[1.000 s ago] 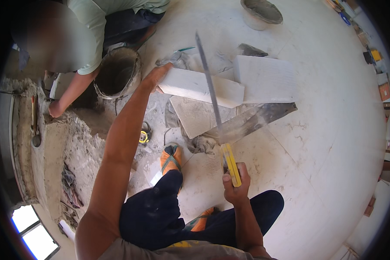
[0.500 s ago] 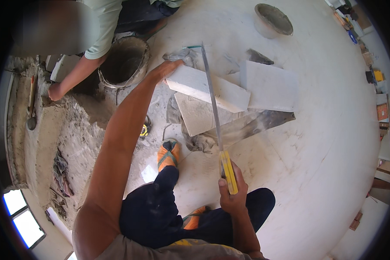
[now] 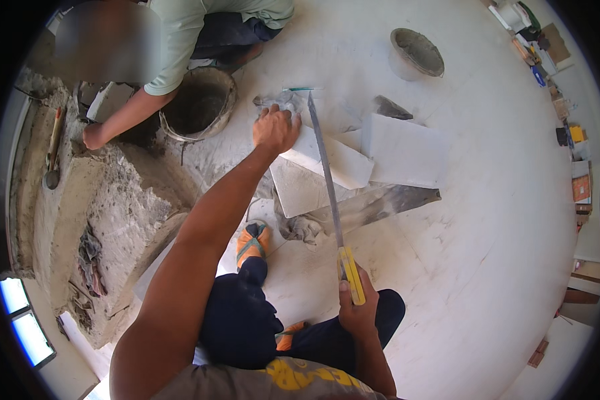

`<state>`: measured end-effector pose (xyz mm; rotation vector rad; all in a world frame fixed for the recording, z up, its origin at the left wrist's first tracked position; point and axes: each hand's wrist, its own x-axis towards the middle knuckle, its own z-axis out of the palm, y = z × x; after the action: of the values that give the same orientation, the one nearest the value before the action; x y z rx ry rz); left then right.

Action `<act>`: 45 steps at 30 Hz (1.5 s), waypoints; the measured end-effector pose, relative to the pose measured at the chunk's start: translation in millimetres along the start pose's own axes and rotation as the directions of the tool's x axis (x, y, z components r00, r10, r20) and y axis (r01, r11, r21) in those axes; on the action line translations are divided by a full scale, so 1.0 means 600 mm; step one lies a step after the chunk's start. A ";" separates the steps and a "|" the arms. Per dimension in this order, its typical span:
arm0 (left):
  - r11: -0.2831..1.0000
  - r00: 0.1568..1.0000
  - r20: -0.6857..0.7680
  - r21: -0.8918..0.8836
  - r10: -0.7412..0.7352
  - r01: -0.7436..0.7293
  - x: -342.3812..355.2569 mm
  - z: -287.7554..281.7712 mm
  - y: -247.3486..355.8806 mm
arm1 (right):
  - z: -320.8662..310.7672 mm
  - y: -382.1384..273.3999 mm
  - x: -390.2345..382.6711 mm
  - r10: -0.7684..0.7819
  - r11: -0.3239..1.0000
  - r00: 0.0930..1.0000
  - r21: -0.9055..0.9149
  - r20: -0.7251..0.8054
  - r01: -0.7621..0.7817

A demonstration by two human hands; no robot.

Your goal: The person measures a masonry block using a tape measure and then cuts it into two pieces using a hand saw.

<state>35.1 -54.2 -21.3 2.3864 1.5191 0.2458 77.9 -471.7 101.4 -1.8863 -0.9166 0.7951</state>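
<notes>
My right hand (image 3: 359, 308) is closed round the yellow handle of a handsaw (image 3: 351, 275). The saw's long blade points away from me and crosses over a white block (image 3: 351, 165); whether its teeth touch the block I cannot tell. At the block's far left end lies my left hand (image 3: 277, 128), gripping it from above with fingers bent over its end. Under that block is a flat pale slab (image 3: 305, 190), resting on a crumpled grey sheet (image 3: 397, 200). Another white slab (image 3: 407, 150) lies just right of the block.
A co-worker's hand (image 3: 95, 135) reaches to a rough mortar-covered ledge (image 3: 123, 200) at left. A dirty bucket (image 3: 232, 110) stands near that person. A second bucket (image 3: 417, 55) of grey material is at the back. Assorted items line the right wall. My sandalled foot (image 3: 253, 241) is near the sheet.
My left hand has shifted from the block's end edge to over its top. The block's angle has turned slightly. The saw stays in my right hand, across the block.
</notes>
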 end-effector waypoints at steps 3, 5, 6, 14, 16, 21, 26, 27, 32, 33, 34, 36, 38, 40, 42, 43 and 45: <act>1.000 1.000 -0.003 0.021 0.013 -0.013 0.002 0.001 0.005 | 0.011 -0.012 0.008 0.031 0.999 1.000 0.025 0.003 -0.031; 1.000 1.000 0.009 0.022 0.009 -0.009 -0.001 0.002 0.008 | 0.014 -0.021 0.014 0.079 0.997 0.997 0.007 0.023 -0.079; 1.000 1.000 0.017 0.019 0.009 -0.009 0.000 -0.002 0.007 | 0.014 -0.016 0.005 0.066 0.998 0.998 0.003 0.006 -0.066; 0.994 0.989 0.113 0.036 0.099 -0.104 0.019 -0.013 0.008 | 0.057 -0.017 0.104 -0.010 0.998 1.000 0.063 -0.029 0.012; 0.988 0.985 0.112 0.060 0.132 -0.139 0.022 -0.006 0.010 | 0.080 -0.029 0.096 -0.025 0.995 0.997 0.093 -0.075 0.032; 0.973 0.988 0.036 -0.182 0.148 -0.139 0.065 0.034 -0.041 | 0.102 -0.024 0.087 -0.050 0.992 0.990 0.107 -0.128 0.063; 0.970 0.998 -0.062 -0.239 0.025 -0.039 0.111 -0.029 -0.155 | 0.103 -0.014 0.082 -0.087 0.982 0.987 0.157 -0.139 0.109; 0.984 0.997 0.072 -0.177 0.011 0.002 0.106 -0.048 -0.135 | 0.102 -0.006 0.082 -0.070 0.985 0.988 0.149 -0.141 0.091; 0.992 0.937 0.349 0.120 -0.001 -0.043 0.085 -0.114 -0.096 | 0.106 0.000 0.083 -0.105 0.973 0.979 0.183 -0.177 0.137; 0.991 0.949 0.316 0.121 0.010 -0.050 0.080 -0.108 -0.086 | 0.109 0.003 0.084 -0.105 0.973 0.979 0.188 -0.172 0.137; 0.991 0.957 0.288 0.117 0.028 -0.064 0.069 -0.092 -0.057 | 0.109 0.008 0.085 -0.100 0.973 0.980 0.188 -0.173 0.132; 0.991 0.967 0.255 0.123 0.016 -0.049 0.044 -0.063 0.004 | 0.110 0.019 0.083 -0.082 0.977 0.979 0.181 -0.187 0.116; 0.995 0.974 0.223 0.100 -0.048 0.026 0.029 -0.045 0.039 | 0.117 0.019 0.087 -0.082 0.978 0.974 0.172 -0.211 0.119; 0.990 0.979 0.187 0.129 -0.083 0.059 0.010 -0.012 0.034 | 0.125 0.014 0.087 -0.133 0.965 0.965 0.194 -0.225 0.178; 0.987 0.997 0.067 0.159 -0.037 0.026 -0.026 0.019 0.057 | 0.127 0.019 0.085 -0.124 0.970 0.964 0.176 -0.234 0.168; 0.986 0.997 0.075 0.165 -0.032 0.019 -0.033 0.020 0.071 | 0.124 0.017 0.081 -0.104 0.978 0.968 0.155 -0.227 0.141; 0.983 0.995 0.088 0.185 -0.035 0.018 -0.033 0.012 0.077 | 0.118 0.011 0.060 -0.080 0.986 0.974 0.124 -0.214 0.109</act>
<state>68.5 -91.5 -12.0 2.4773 1.5929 -0.0108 41.8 -413.9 59.7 -1.7558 -0.7949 0.5748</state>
